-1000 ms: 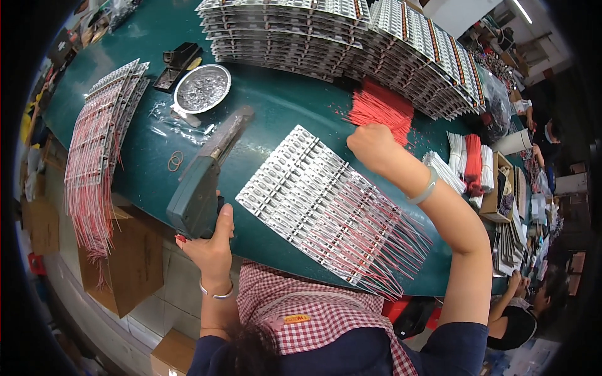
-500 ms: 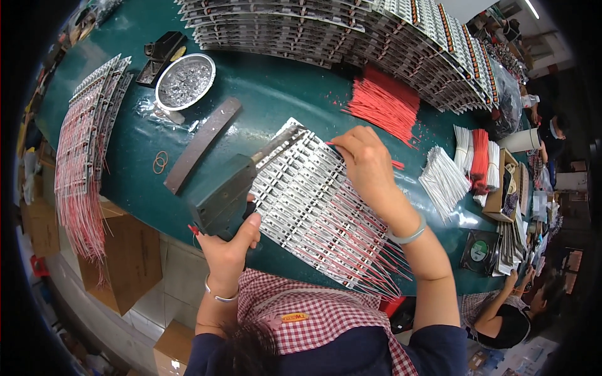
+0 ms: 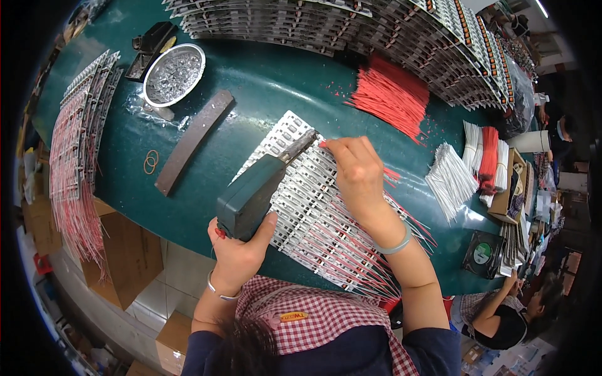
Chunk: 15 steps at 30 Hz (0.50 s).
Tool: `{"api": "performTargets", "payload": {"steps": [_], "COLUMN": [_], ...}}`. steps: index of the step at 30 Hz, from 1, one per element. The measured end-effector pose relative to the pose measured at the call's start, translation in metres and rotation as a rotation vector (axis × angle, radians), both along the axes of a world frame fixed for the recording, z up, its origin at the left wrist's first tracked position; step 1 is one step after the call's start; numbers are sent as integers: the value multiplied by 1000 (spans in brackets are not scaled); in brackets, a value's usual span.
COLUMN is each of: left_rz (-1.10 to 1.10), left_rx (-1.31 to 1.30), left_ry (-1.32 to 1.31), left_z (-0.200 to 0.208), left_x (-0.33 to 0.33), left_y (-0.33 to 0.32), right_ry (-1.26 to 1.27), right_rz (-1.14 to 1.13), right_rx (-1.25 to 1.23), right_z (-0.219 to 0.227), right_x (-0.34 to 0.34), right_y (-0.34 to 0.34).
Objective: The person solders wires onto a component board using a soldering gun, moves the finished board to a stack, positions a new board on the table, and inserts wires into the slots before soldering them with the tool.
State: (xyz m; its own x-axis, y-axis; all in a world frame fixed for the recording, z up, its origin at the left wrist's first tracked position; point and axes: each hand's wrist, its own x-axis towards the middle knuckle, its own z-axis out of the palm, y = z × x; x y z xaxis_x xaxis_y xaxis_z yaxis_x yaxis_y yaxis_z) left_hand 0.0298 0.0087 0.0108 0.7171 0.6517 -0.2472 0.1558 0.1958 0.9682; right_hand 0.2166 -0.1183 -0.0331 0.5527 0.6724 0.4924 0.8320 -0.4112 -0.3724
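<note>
Green table top (image 3: 263, 81), dark and glossy, fills the view from above, seen over the person's own head and checked apron; on it, straight ahead, lies a flat panel of white circuit strips (image 3: 313, 213), angled from upper left to lower right, with thin red wires trailing off its lower right edge.

Left hand (image 3: 241, 250) is wrapped firmly round the grip of a dark green soldering gun (image 3: 257, 191); the thumb lies along its side; the wrist, wearing a thin bangle, is bent back so that the metal tip points up and to the right, down onto the upper end of the panel; this tilt seems to bring the tip right beside the other hand's fingertips.

Right hand (image 3: 357, 172) rests palm down on the panel, fingers pinched together on what appears to be a thin red wire, held at the strip just beside the tip; the forearm crosses the panel from the lower right, a pale band at the wrist.

Within reach, probably as stock: a bundle of red wires (image 3: 392, 94) ahead on the right; white wires (image 3: 451, 178) further right; a round metal dish (image 3: 174, 74) and a curved brown bar (image 3: 194, 141) ahead on the left; stacked strip panels (image 3: 326, 22) along the far edge; a wired panel (image 3: 78, 150) at the left edge.
</note>
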Motion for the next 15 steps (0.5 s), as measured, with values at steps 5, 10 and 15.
{"api": "performTargets", "payload": {"steps": [5,10,15], "left_rz": [-40,-63,-79], "left_rx": [76,286,279], "left_ry": [19,-11,3], "left_z": [0,-6,-5], "left_x": [5,11,12], "left_y": [-2,-1,0], "right_ry": [-29,-13,-14], "right_rz": [23,33,37], "right_rx": [-10,-19,-28], "right_z": [-1,0,1], "right_x": [1,0,1], "right_y": [0,0,0]}}
